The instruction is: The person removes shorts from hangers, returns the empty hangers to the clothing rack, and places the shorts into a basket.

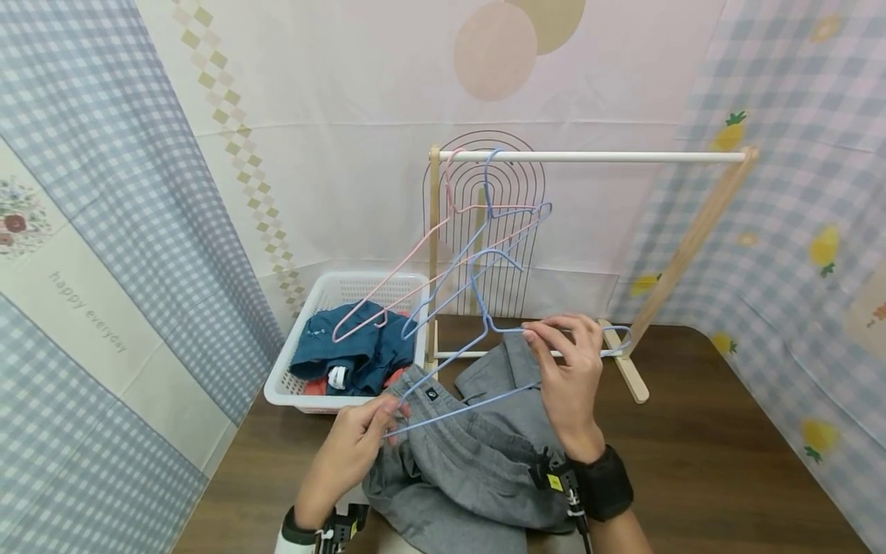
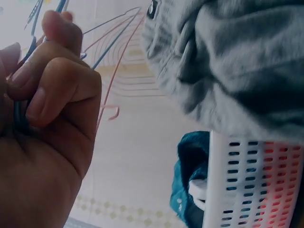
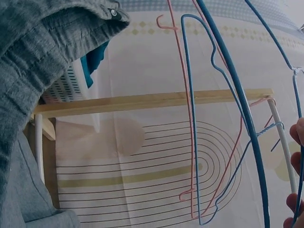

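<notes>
Both hands hold one blue wire hanger (image 1: 450,356) above a pair of grey pants (image 1: 477,454). At its left end, my left hand (image 1: 353,442) grips the wire with curled fingers, which also show around it in the left wrist view. My right hand (image 1: 571,369) pinches the upper wire right of the hook with thumb and fingers. The hanger's hook points up toward the rack. Beneath it the grey pants lie bunched on the table, their elastic waistband with a small dark label (image 1: 432,393) toward the left hand.
A rack with a white rod (image 1: 588,157) stands behind. From its left end hang a pink hanger (image 1: 394,271) and another blue hanger (image 1: 443,291). At the left, a white basket (image 1: 277,385) holds teal clothing (image 1: 339,338) and some red cloth. Brown table (image 1: 727,462) extends to the right.
</notes>
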`<state>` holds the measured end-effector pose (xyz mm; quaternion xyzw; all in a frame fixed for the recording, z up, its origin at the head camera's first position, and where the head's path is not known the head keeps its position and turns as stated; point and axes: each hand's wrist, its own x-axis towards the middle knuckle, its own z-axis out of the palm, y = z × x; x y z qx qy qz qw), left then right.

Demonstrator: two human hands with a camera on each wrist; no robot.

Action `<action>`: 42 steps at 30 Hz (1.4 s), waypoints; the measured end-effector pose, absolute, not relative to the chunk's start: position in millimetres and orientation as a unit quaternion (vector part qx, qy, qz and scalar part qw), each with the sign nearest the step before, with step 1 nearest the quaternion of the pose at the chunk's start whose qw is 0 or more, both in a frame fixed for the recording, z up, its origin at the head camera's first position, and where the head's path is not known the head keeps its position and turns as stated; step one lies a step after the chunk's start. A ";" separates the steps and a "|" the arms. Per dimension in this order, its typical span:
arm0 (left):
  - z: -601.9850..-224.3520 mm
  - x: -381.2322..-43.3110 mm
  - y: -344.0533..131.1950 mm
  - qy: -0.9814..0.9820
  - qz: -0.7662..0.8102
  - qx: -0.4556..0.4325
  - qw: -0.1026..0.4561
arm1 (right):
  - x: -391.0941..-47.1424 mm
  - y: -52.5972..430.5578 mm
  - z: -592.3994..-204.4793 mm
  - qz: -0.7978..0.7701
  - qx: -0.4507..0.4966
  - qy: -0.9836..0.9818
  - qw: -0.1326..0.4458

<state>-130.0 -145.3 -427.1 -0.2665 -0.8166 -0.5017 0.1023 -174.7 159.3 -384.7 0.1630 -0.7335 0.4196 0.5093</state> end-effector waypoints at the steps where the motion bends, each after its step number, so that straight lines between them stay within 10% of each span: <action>1: -428.4 -130.9 -143.8 -0.813 -0.504 -0.267 0.115 | -174.7 159.5 -384.9 0.420 0.158 -0.734 0.510; 21: -429.9 -139.9 -124.3 -0.781 -0.499 -0.243 0.286 | -181.0 178.3 -399.9 0.523 0.013 -0.752 0.402; 42: -430.9 -156.3 -81.5 -0.759 -0.515 -0.250 0.311 | -200.3 168.9 -395.4 0.746 0.020 -0.608 0.270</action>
